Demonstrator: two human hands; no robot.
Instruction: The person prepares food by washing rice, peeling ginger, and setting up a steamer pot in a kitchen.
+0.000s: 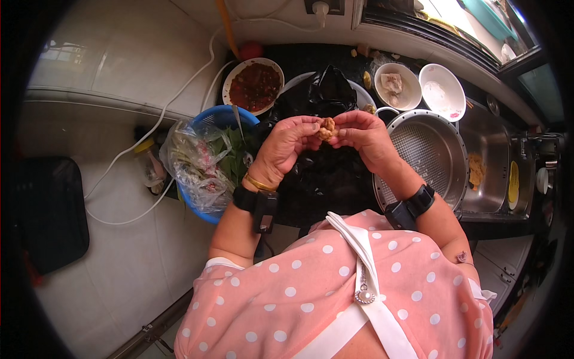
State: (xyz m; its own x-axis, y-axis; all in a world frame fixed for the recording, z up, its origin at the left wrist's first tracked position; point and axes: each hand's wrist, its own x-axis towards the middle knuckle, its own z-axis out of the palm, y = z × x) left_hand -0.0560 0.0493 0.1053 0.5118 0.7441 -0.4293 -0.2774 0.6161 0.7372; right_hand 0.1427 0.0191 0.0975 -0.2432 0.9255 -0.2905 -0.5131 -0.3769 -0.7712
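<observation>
Between the fingertips of both hands is a small, lumpy, brown piece of food (327, 129); its exact kind is unclear. My left hand (287, 141) pinches one side of it with thumb and forefinger. On the opposite side, my right hand (362, 134) grips it the same way. Below them spreads a black plastic bag (309, 179), whose crumpled top (334, 89) rises behind the hands. The bag partly covers a pale round basin (365, 96), seen only at its rim.
A blue plastic basket (197, 211) with leafy greens and a clear bag stands left. Behind it is a bowl of red sauce (254, 85). To the right are a large metal pot (462, 166), a bowl with pale chunks (415, 96), a white bowl (459, 101) and a steel sink (493, 188).
</observation>
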